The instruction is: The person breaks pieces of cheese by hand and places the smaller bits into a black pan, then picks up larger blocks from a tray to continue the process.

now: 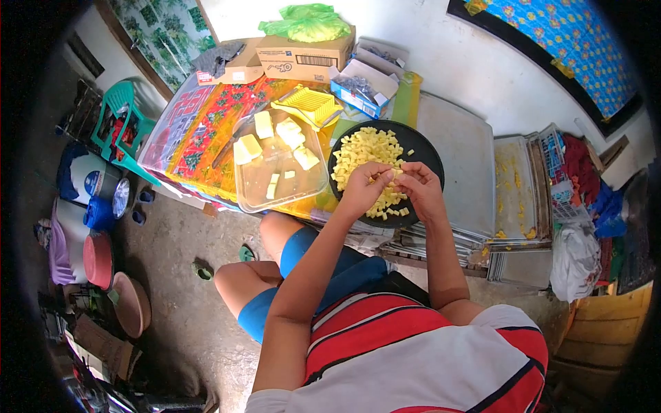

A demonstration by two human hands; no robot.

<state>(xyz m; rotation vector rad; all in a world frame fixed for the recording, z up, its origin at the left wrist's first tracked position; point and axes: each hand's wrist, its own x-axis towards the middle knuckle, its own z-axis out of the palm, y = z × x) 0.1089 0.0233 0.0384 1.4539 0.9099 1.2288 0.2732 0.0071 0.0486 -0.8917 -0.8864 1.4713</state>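
The clock face here has its centre in the black round tray, with twelve toward the wall. Nearest is the person's red and white striped shirt (385,330), and above it the blue shorts (344,272), around seven o'clock. The left hand (367,187) and the right hand (421,189) are both over the black round tray (430,148), close together. In each hand the thumb and fingers are bent inward, as for pinching, and the fingertips almost meet. If a small piece is between them, I cannot tell.

The yellow cubes (365,151) lie in this tray, below and around the hands. The heap is thickest at ten to eleven o'clock, and it goes down more thinly toward six; one cube lies apart near one o'clock.

Just beside the tray, at nine o'clock, is a clear container (296,186) with larger yellow blocks (264,126) and some smaller pieces. At three o'clock there are stacked flat panels (458,151). Between ten and eleven, a yellow slotted rack (308,107) stands near the container.

Farther, between eleven and twelve, is a blue and white box (361,89). Behind, at eleven, a cardboard box (306,55) carries a green plastic bag (306,24).
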